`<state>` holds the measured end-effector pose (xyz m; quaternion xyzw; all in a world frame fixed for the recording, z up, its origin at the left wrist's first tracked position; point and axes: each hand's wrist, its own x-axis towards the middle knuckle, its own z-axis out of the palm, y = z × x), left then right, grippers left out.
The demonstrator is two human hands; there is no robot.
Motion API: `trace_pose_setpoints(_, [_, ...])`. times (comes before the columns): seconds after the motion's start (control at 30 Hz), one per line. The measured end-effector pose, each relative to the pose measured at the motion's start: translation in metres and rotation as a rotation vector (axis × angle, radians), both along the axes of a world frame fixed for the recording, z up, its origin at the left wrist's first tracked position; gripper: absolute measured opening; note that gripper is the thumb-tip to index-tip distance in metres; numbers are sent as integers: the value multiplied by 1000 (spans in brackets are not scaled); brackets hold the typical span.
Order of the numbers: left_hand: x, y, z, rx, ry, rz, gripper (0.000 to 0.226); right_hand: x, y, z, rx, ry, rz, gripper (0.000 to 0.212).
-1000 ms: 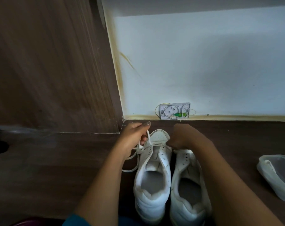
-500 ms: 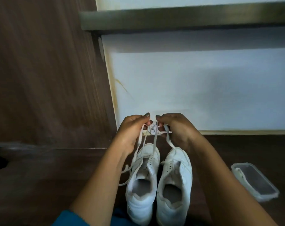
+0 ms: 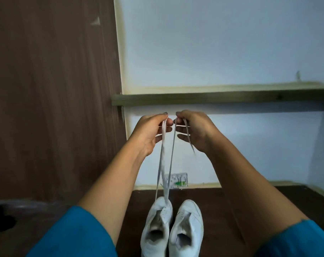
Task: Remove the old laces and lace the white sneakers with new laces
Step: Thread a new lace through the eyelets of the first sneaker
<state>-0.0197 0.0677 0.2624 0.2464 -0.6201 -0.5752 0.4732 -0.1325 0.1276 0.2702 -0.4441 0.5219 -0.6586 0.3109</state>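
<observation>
Lace (image 3: 162, 158) drawn higher off sneaker (image 3: 155, 225); left hand (image 3: 150, 132), right hand (image 3: 194, 130) raised.

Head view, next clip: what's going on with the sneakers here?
A person is looking down at two white sneakers side by side on a dark floor. The left hand and right hand are held up, each pinching one end of a white lace. Its two strands run down to the front eyelets of the left sneaker. The right sneaker shows no lace. Whether this lace is old or new cannot be told.
</observation>
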Motion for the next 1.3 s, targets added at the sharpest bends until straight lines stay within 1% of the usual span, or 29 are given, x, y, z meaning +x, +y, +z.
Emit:
trace_pose_setpoints(0.17, [9, 26, 42, -41, 85, -16, 24, 14, 26, 44, -104, -18, 28, 30])
trace_pose_setpoints(0.2, [12, 30, 49, -62, 91, -16, 26, 15, 30, 52, -117, -24, 20, 30])
trace_pose_setpoints(0.27, [17, 40, 65, -117, 89, -17, 39, 19, 41, 66, -142, -48, 10, 28])
trace_pose_setpoints(0.33, [21, 50, 78, -170, 78, -14, 43, 22, 51, 78, -164, -81, 10, 26])
trace_pose_setpoints(0.5, [27, 65, 96, -319, 21, 47, 35, 32, 66, 90, -165, -76, -21, 18])
trace_pose_setpoints(0.6, [29, 69, 99, -339, 32, 93, 30, 34, 67, 87, -172, -66, -5, 17])
trace_pose_setpoints(0.67, [31, 69, 98, -337, 39, 89, 32, 36, 67, 84, -202, -77, 43, 17])
trace_pose_setpoints(0.77, [33, 67, 96, -331, 56, 93, 29, 37, 65, 82, -240, -68, 61, 17])
trace_pose_setpoints(0.87, [34, 62, 93, -331, 71, 75, 27, 38, 61, 76, -268, 32, -12, 15])
trace_pose_setpoints(1.03, [28, 50, 79, -312, 61, 39, 27, 31, 46, 59, -263, 8, -22, 23])
trace_pose_setpoints(1.2, [18, 24, 36, -247, 9, 4, 28, 21, 20, 20, -189, 44, -2, 24])
trace_pose_setpoints(1.3, [9, -3, -11, -158, -39, 14, 27, 11, -3, -24, -93, 51, 9, 22])
